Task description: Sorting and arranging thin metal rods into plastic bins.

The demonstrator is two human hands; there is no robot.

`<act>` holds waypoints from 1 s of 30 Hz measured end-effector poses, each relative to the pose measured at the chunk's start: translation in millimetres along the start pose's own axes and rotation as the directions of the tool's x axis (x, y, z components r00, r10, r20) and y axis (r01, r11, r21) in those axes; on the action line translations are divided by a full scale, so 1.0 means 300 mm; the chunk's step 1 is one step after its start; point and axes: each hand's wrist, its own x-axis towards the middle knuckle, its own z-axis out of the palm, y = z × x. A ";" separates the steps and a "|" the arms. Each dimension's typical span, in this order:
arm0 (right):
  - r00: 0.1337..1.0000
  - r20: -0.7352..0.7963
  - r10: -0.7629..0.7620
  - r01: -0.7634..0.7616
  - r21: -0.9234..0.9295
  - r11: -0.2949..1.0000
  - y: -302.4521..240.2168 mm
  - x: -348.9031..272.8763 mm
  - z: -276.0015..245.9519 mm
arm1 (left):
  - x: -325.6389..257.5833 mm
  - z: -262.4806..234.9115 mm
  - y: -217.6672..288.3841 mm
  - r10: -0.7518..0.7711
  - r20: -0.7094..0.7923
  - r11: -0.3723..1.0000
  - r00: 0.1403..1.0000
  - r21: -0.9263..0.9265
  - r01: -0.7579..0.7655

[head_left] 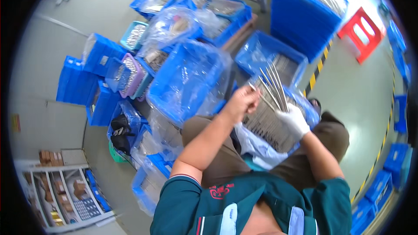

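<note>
My right hand (293, 121), in a white glove, is closed round a fanned bunch of thin metal rods (275, 88) that point up and away from me. My bare left hand (244, 103) is just left of the bunch, thumb and fingers pinched on a metal rod whose bright tip (252, 86) sticks out above them. Many similar rods (266, 129) lie in rows under both hands, between my knees, with bluish plastic sheeting (265, 153) around them. Beyond my hands, a blue plastic-lined bin (257, 52) holds more rods (285, 67).
To the left is a large blue bin (187, 85) lined with clear plastic. Further left stand stacked small baskets (130, 76) of metal parts and several blue boxes (76, 80). A tall blue crate (300, 17) and a red stool (362, 35) stand at far right.
</note>
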 end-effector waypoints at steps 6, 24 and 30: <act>0.951 0.174 0.256 -0.293 0.239 0.926 -0.088 -0.019 0.001 | -0.011 -0.125 0.154 0.307 -0.261 0.949 0.915 0.014 -0.315; 0.875 0.072 0.478 -0.481 0.219 0.849 -0.044 0.124 0.012 | 0.495 -1.131 0.738 0.284 -0.909 0.897 0.304 0.141 -0.418; 0.848 0.045 0.529 -0.522 0.249 0.816 -0.033 0.149 -0.001 | 0.675 -1.130 0.737 0.334 -0.814 0.909 0.475 0.146 -0.389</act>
